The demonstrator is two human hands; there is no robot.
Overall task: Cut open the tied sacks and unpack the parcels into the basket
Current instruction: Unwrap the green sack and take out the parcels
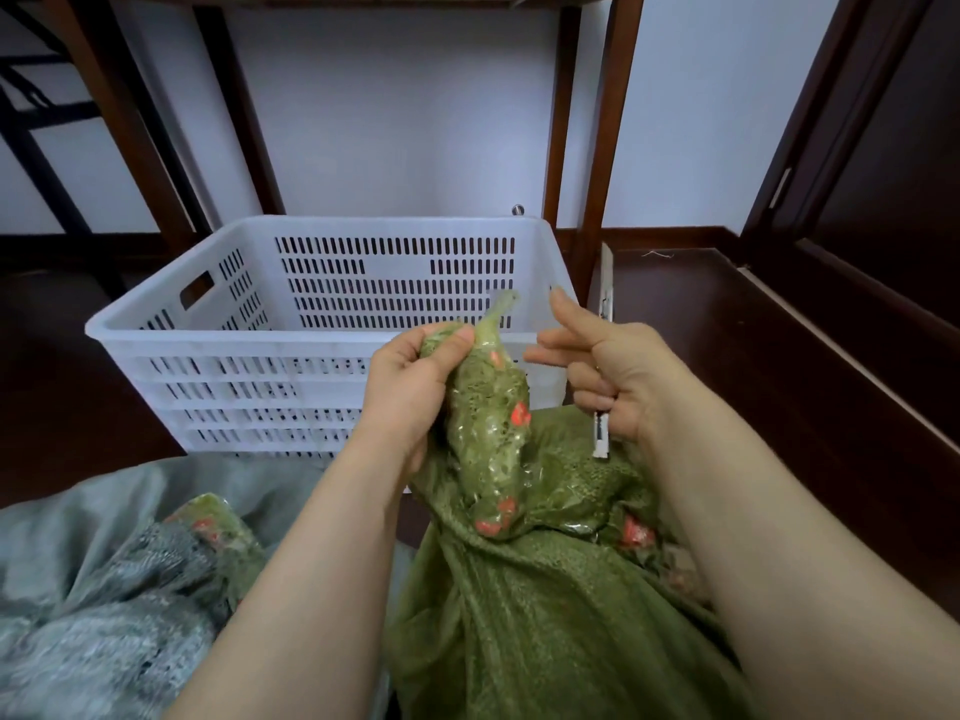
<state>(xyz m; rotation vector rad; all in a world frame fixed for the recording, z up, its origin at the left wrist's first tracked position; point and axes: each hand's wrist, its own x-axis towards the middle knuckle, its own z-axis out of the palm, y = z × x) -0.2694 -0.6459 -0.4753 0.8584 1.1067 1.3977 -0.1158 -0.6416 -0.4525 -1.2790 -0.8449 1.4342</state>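
Observation:
My left hand (415,387) grips the taped, twisted neck (491,428) of a green woven sack (530,615) that stands low in the middle of the view. Clear tape with red marks wraps the neck. My right hand (608,371) is just right of the neck and holds a white utility knife (601,433) under its curled lower fingers, with the index and middle fingers stretched toward the sack's tip. Behind both hands stands a white slotted plastic basket (218,324); what shows of its inside holds nothing.
A grey woven sack (98,605) with a taped green neck lies at the lower left. Dark wooden frame legs (602,148) rise behind the basket against a pale wall. The floor is dark wood, with a dark door frame (831,148) on the right.

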